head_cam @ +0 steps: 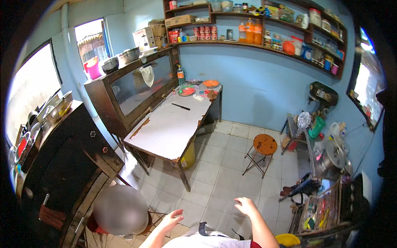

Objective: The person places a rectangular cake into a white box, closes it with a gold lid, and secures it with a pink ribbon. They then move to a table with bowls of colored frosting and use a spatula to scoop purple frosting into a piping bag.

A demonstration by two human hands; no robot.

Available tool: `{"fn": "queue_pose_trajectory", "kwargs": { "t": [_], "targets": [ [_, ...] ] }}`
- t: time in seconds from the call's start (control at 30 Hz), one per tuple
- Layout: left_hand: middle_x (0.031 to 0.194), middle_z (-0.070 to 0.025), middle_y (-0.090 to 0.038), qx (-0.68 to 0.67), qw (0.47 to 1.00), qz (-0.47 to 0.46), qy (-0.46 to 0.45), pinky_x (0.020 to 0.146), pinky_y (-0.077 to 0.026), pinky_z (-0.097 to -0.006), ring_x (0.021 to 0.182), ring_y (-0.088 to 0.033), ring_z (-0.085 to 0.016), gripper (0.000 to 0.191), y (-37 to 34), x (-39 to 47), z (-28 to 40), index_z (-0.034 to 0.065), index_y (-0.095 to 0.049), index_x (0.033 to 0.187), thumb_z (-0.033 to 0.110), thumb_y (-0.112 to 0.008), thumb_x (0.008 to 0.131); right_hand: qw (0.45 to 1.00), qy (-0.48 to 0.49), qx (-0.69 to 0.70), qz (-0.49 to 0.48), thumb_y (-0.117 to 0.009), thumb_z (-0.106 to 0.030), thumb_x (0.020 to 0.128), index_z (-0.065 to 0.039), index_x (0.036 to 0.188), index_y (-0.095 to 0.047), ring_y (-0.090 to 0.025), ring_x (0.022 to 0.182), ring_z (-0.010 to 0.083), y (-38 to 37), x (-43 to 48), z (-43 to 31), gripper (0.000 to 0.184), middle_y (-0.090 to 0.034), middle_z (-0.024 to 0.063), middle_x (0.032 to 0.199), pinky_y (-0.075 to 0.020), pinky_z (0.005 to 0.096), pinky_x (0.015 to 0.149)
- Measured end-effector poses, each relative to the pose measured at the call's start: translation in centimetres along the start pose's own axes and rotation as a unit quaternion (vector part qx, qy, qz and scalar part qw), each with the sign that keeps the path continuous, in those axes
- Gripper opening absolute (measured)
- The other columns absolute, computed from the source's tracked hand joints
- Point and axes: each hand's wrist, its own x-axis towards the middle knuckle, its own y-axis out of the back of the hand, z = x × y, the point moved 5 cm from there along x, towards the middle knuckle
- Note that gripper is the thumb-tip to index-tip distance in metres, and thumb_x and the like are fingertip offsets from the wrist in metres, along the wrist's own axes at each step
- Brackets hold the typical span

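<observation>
My left hand [172, 219] is held out at the bottom of the view, above the tiled floor, with nothing in it. To its right, my right hand [247, 207] reaches forward with the fingers a little apart, also bare. Neither hand touches anything. Ahead stands a table with a worn white top [164, 133], its surface chipped along the edges. On it lies a knife with a black handle [181, 107]. Toward the table's far end are a plate with red food [187, 91], an orange plate [211, 83] and a plastic bottle [180, 75].
A round wooden stool [265, 144] stands on the floor at the right. Along the right wall, a metal side table bears a large pot [333, 153]. A dark cabinet [62, 155] fills the left. Blurring hides something round near my left hand. Loaded wall shelves [235, 42] run behind.
</observation>
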Motion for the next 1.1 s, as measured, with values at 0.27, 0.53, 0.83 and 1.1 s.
{"fn": "queue_pose_trajectory", "kwargs": {
  "t": [0.27,0.53,0.83,1.1],
  "targets": [
    [0.142,-0.011,-0.054,-0.072,0.984,0.158,0.028,0.091,-0.047,-0.0336,0.12,-0.055,-0.023,0.056,7.1,20.4,5.2,0.0069,-0.052,0.141,0.023,-0.068,0.09,0.993,0.064,0.056,-0.085,-0.069,-0.024,0.086,-0.011,0.124,-0.065,-0.067,0.105,0.0298,1.1,29.7,2.4,0.041,-0.068,0.0169,0.114,-0.0525,0.0393,0.092],
    [0.138,-0.0153,-0.056,-0.013,0.994,0.093,-0.06,0.104,-0.044,-0.034,0.124,-0.056,-0.024,0.056,8.4,46.0,23.7,0.0012,-0.049,0.141,0.018,-0.067,0.091,0.889,-0.32,-0.129,-0.302,-0.059,-0.044,0.089,-0.015,0.123,-0.067,-0.066,0.106,0.0314,-3.1,28.1,34.7,0.046,-0.069,0.0087,0.118,-0.0515,0.0432,0.09],
    [0.135,-0.0117,-0.058,-0.009,0.987,0.066,-0.145,0.097,-0.046,-0.0311,0.111,-0.059,-0.019,0.052,6.9,71.3,42.5,0.0017,-0.049,0.142,0.014,-0.064,0.093,0.833,-0.53,-0.106,-0.118,-0.062,-0.032,0.088,-0.005,0.115,-0.067,-0.065,0.104,0.0363,7.8,43.1,43.6,0.039,-0.068,0.0201,0.111,-0.0516,0.0471,0.087],
    [0.133,-0.0087,-0.059,-0.07,0.991,0.059,-0.097,0.096,-0.045,-0.0299,0.11,-0.057,-0.016,0.052,6.1,81.6,49.1,0.0031,-0.049,0.142,0.015,-0.064,0.094,0.991,-0.108,-0.058,-0.048,-0.059,-0.025,0.093,-0.009,0.111,-0.069,-0.066,0.1,0.0354,17.4,96.1,29.8,0.027,-0.07,0.0176,0.108,-0.0509,0.045,0.082]
  ]
}}
